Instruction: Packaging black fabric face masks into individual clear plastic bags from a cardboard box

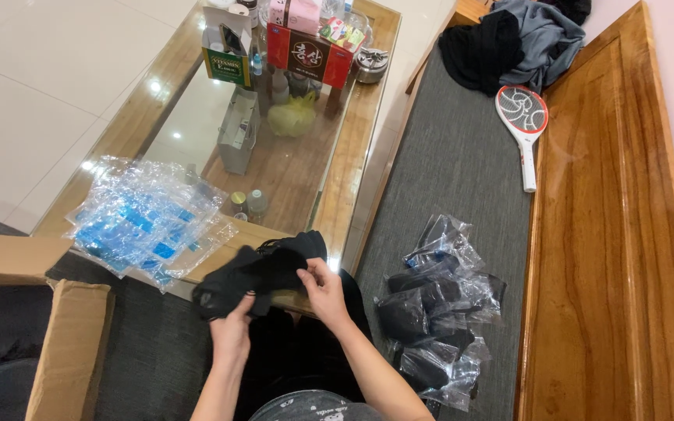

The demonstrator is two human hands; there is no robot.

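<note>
Black fabric, a bundled garment (263,269), was held in front of the body, over the near edge of the glass-topped wooden table (356,148). The left hand (232,327) was closed on the lower edge of the bundle from beneath, and the right hand (323,287) was pinched on its right side with the fingers curled inward. Empty clear bags with blue print (146,222) were spread on the near left part of the tabletop, just beside the garment. Bagged black items (438,312) were stacked on the grey seat cushion (462,156) to the right. An open cardboard box (56,343) stood at the lower left.

Several risks were judged present. The loose end of the bundle could be dropped, since only its near edges were gripped. The slippery empty bags could be swept off the table if the fabric were dragged across them. The bagged stack, loosely heaped, could slide along the cushion if nudged by the right forearm.
</note>
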